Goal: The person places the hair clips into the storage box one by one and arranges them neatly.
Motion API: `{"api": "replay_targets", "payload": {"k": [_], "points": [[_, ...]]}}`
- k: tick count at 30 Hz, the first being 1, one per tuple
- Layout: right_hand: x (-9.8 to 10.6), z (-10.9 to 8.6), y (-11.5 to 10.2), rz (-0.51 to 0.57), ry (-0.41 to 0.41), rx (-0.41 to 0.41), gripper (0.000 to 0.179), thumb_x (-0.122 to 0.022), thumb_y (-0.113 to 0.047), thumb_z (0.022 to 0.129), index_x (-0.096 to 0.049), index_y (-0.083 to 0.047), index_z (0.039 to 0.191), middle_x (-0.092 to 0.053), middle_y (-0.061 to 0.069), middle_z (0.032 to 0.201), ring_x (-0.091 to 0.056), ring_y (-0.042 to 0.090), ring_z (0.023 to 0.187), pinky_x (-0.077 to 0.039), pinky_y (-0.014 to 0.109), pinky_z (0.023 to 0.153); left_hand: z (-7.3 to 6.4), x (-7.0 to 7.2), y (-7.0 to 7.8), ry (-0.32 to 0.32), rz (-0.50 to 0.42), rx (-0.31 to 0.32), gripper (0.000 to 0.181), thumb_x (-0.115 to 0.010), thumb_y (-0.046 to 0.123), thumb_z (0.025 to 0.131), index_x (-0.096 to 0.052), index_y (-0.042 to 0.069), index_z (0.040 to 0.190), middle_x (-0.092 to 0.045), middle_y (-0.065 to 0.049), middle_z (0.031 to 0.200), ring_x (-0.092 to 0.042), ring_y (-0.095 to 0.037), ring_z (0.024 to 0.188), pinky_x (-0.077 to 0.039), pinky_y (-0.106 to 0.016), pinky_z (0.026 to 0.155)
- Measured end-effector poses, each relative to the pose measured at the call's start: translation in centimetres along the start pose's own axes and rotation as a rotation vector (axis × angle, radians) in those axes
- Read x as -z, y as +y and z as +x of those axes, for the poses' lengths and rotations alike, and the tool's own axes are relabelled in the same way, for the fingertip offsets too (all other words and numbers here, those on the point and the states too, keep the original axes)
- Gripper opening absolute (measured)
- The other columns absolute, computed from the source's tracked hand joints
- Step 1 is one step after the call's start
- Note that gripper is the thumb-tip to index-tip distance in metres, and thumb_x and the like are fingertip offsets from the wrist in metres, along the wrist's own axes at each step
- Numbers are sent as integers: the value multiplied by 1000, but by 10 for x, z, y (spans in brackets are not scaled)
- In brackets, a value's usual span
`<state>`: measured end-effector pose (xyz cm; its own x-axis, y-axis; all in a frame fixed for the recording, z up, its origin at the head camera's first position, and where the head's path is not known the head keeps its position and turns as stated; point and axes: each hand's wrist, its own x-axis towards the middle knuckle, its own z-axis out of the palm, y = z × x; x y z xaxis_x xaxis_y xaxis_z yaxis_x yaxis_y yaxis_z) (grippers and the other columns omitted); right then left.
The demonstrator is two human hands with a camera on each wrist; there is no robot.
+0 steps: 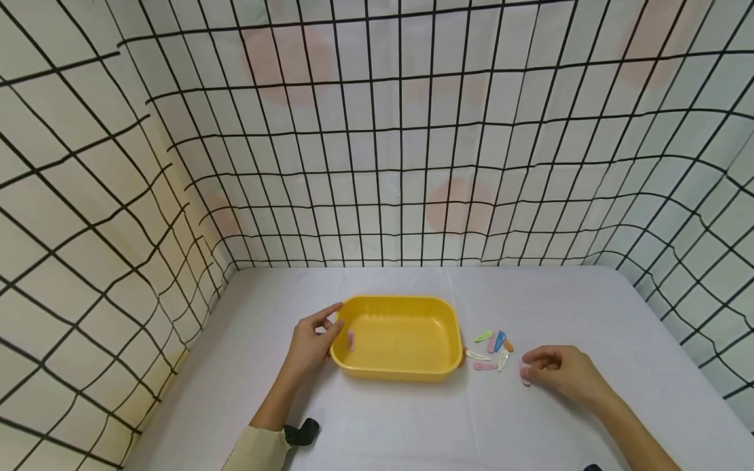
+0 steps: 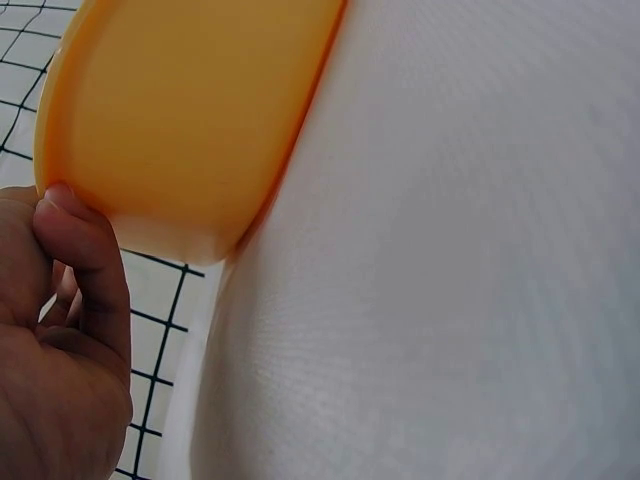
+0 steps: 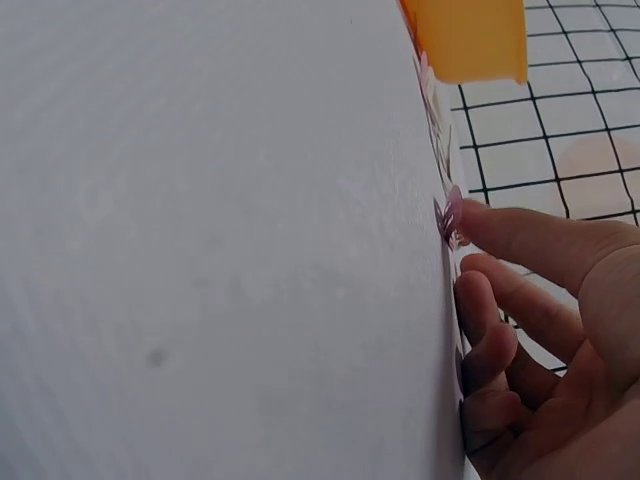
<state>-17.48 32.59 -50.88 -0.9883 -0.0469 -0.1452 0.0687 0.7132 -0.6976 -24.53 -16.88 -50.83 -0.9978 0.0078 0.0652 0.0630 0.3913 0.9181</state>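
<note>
A yellow plastic tray (image 1: 397, 375) stands on the table, with one pink hair clip (image 1: 351, 340) inside near its left wall. My left hand (image 1: 312, 337) holds the tray's left end, thumb and forefinger at the rim; the left wrist view shows the thumb (image 2: 66, 200) against the wall. Right of the tray, my right hand (image 1: 562, 373) is low over the table and pinches a pink hair clip (image 1: 524, 374). In the right wrist view the thumb tip meets this clip (image 3: 453, 208), while the other fingers (image 3: 490, 355) curl loosely below.
Between tray and right hand lie several hair clips: a green one (image 1: 484, 335), a blue one (image 1: 499, 340), an orange one (image 1: 508, 345), white ones (image 1: 503, 360) and pink ones (image 1: 485, 366). A black wire grid (image 1: 400, 163) encloses the white-covered table (image 1: 400, 425) at back and sides.
</note>
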Motion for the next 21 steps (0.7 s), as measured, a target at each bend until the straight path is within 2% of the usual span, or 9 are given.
{"api": "replay_targets", "payload": {"k": [6,16,21], "points": [[-5,1,1,-31,35,23,34,-84,-36,85,-77,-10,106,-68,-1,83,-55,5,68,-44,21,63,0,0,0,-1,3,-3,41,-73,25,96,-68,29,137,-59,-8,85,-46,-16,40,-46,-21,42],[-7,0,-5,-67,32,35,25,-83,-32,86,-78,-12,99,-68,-3,81,-52,5,69,-42,22,62,-1,1,0,0,4,13,41,-73,25,96,-68,28,137,-59,-8,85,-47,-16,40,-46,-21,41],[-7,0,-6,-80,46,49,18,-81,-29,88,-79,-13,95,-72,-3,83,-58,4,72,-47,22,66,0,1,1,-3,8,11,42,-73,26,96,-67,28,138,-59,-8,86,-47,-16,41,-47,-21,42]]}}
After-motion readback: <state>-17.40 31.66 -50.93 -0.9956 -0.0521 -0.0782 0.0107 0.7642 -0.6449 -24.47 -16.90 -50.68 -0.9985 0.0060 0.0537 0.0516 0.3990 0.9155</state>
